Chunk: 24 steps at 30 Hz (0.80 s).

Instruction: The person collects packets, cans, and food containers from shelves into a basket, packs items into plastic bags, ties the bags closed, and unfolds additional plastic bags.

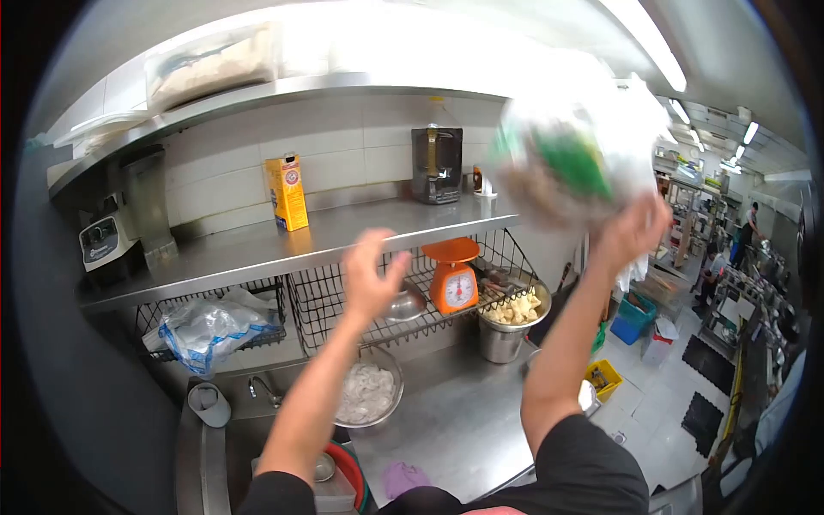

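My right hand [633, 230] is raised at the right, its fingers closed on the underside of a clear plastic bag [562, 150]. The bag is smeared by motion; green and white show on it, and its contents are too blurred to name. My left hand [371, 279] is in the air before the lower shelf edge, fingers apart and holding nothing. Behind it are a wire rack [322, 300] and a metal bowl [405, 302]. An orange dial scale [453, 279] stands in the rack, between my two hands.
On the steel shelf [360, 236] are a blender [120, 232], a yellow box [287, 193] and a dark container [436, 167]. Below are a bowl of pale pieces [367, 395], a pot [500, 343] and a purple cloth [405, 479]. People work in the right background.
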Each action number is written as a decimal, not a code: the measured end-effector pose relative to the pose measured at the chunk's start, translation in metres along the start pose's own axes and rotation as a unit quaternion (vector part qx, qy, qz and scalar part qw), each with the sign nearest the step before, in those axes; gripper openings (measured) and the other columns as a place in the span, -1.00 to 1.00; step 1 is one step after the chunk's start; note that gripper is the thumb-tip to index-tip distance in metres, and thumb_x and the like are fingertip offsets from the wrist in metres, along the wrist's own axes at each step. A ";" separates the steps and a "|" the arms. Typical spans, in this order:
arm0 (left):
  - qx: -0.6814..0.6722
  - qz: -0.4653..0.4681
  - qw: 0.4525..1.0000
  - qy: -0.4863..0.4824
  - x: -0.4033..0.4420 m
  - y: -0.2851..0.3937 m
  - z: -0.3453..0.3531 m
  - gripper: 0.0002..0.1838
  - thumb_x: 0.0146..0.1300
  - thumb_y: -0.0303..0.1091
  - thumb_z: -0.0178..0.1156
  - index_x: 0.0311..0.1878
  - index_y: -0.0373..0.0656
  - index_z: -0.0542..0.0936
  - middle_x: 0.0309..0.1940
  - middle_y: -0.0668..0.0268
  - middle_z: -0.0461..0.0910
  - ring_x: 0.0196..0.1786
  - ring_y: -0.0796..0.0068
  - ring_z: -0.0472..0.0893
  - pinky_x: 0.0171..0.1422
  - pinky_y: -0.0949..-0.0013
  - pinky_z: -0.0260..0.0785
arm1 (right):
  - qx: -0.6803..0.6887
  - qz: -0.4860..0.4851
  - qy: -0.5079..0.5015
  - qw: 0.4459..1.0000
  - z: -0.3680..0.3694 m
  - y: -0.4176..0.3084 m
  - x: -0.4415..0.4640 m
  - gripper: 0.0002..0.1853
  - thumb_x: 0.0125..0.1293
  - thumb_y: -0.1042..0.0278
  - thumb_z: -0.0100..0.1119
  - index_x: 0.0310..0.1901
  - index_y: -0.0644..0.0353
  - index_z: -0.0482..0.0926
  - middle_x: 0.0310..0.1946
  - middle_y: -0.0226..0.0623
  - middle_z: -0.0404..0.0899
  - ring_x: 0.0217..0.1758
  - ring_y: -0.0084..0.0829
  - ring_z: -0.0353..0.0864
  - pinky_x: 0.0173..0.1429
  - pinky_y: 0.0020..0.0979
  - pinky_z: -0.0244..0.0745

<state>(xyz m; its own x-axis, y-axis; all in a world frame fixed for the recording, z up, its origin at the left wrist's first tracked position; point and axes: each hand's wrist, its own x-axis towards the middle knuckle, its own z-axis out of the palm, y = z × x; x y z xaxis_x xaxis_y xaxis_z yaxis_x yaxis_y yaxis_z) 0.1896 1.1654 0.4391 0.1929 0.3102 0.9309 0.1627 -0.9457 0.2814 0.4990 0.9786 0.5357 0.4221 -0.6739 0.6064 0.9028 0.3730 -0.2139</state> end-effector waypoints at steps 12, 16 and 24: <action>-0.630 -0.552 0.260 -0.481 -0.386 0.235 0.108 -0.31 0.49 0.24 0.01 0.37 -0.18 0.44 0.14 0.18 0.62 0.10 0.29 0.64 0.20 0.18 0.54 | -0.340 0.093 -0.399 0.846 -0.491 -0.289 -0.147 -0.88 0.32 0.61 0.20 -0.31 0.28 0.42 -0.24 -0.06 0.47 -0.14 -0.06 0.46 0.08 -0.11 0.40; -0.564 -0.556 0.200 -0.577 -0.463 0.294 0.069 -0.32 0.48 0.21 0.03 0.35 -0.21 0.46 0.12 0.18 0.64 0.09 0.28 0.65 0.19 0.18 0.53 | -0.402 0.034 -0.462 0.790 -0.523 -0.392 -0.116 -0.80 0.27 0.49 0.31 -0.16 0.25 0.46 -0.16 -0.10 0.50 -0.12 -0.09 0.50 0.10 0.03 0.37; -0.473 -0.429 0.124 -0.760 -0.552 0.428 0.026 -0.36 0.47 0.14 0.06 0.30 -0.26 0.50 0.07 0.16 0.67 0.07 0.25 0.66 0.19 0.16 0.53 | -0.700 0.092 -0.254 0.661 -0.608 -0.541 0.028 -0.03 0.14 -0.20 0.45 0.46 0.18 0.27 0.25 0.01 0.40 0.39 0.03 0.32 0.42 0.13 0.19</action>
<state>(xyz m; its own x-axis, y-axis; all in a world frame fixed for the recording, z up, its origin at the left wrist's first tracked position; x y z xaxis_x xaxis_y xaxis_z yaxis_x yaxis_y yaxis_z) 0.1784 0.5923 0.0399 0.5733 -0.6831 -0.4524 0.7066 0.1326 0.6951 0.0719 0.3702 0.2029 0.7745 -0.2652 0.5742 0.1819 -0.7761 -0.6038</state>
